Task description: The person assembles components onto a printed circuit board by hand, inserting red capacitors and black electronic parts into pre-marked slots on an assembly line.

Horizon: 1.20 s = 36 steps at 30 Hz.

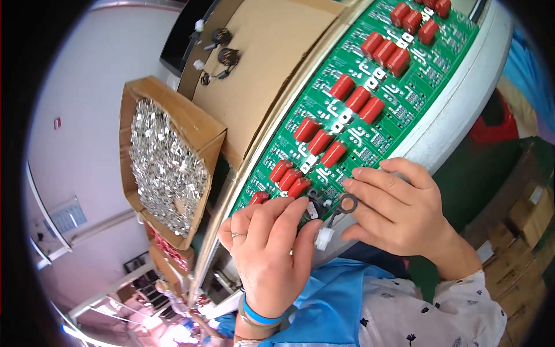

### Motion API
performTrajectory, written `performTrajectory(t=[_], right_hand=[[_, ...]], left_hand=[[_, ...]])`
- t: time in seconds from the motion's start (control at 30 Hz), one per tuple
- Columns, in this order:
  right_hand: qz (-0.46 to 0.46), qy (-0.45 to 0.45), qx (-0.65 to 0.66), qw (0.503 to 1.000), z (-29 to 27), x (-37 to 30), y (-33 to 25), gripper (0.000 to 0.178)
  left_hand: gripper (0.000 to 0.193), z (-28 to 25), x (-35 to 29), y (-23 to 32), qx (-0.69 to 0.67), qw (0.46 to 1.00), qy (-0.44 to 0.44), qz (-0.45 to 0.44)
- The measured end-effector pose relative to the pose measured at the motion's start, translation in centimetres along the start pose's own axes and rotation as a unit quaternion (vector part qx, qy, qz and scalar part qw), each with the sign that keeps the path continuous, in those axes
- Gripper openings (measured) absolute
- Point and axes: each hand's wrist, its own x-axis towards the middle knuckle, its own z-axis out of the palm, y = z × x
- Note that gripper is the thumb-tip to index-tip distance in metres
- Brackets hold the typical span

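Observation:
A long green circuit board (399,124) carries rows of red block-shaped components (358,98). My left hand (267,246) is over the board's near end, its fingers and thumb closed on a black wired part (316,209) partly hidden by them. A white plug (324,238) hangs beside the left thumb. My right hand (399,211) rests at the board's near right edge, fingers stretched and thumb apart. A black ring (348,203) lies against its fingertips; I see no firm grip on it.
A cardboard box of small silvery metal parts (167,173) stands at left. Behind the board, a cardboard tray (272,52) holds black coils with white plugs (228,56). A pale bench edge (462,98) runs along the right. Cartons (517,277) stand lower right; another person (173,295) is far off.

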Motion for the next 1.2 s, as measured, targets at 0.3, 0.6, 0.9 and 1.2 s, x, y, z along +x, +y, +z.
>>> performTrajectory(t=[0.3,0.6,0.9,1.2], right_hand=[[0.018,0.049,0.038,0.998,0.6,-0.2,0.4,0.024],[-0.019,0.006,-0.036,0.999,0.5,-0.7,0.8,0.025],[0.008,0.019,-0.023,1.000,0.6,-0.5,0.5,0.022],[0.005,0.017,-0.011,1.000,-0.1,-0.4,0.7,0.019]], left_hand=[[0.034,0.1,0.7,0.7,-0.008,0.999,-0.036,-0.030],[0.033,0.9,0.0,0.8,-0.019,0.998,-0.028,-0.056],[0.037,1.0,0.0,0.9,-0.015,0.999,-0.011,-0.044],[0.035,1.0,0.5,1.2,-0.032,0.999,-0.005,-0.036]])
